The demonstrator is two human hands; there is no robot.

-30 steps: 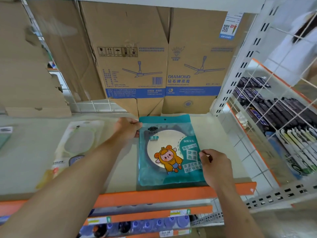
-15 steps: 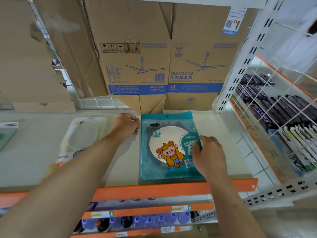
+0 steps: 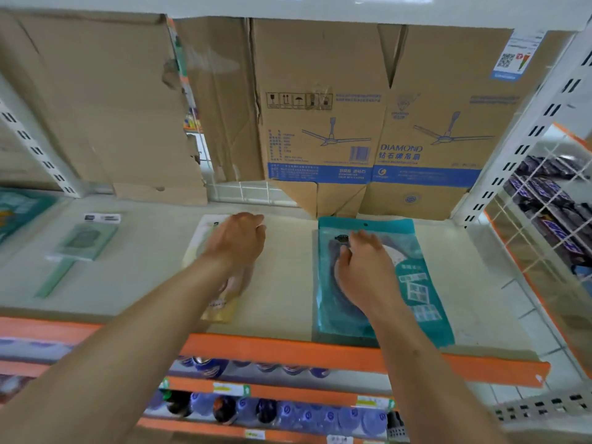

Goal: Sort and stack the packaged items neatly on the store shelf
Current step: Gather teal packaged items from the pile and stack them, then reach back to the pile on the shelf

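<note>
Teal plastic marks the right side of a store shelf (image 3: 288,283), where a teal packet (image 3: 426,293) lies flat, its hang-hole end toward the back and its lower end at the orange rail (image 3: 288,350) in front. A person's right grip (image 3: 362,267) rests palm-down on the packet's upper left part, fingers loosely extended and pinching nothing.

To the left, apart from it, a cream packet (image 3: 224,307) lies flat on the same shelf. The left grip (image 3: 237,241) sits over its upper end with knuckles raised and fingers bent downward. Whether they hold the packet's edge cannot be told.

Farther left lie a green packet (image 3: 86,241) and, at the picture's edge, a second teal packet (image 3: 19,213). Fan cartons (image 3: 368,139) of brown cardboard stand against the back of the shelf, just behind the teal packet. A wire basket (image 3: 533,293) of dark wrapped bars (image 3: 544,219) adjoins the shelf on the right. Blue-capped bottles (image 3: 288,415) line the tier below. Blur softens the printing on both packets under the grips.
</note>
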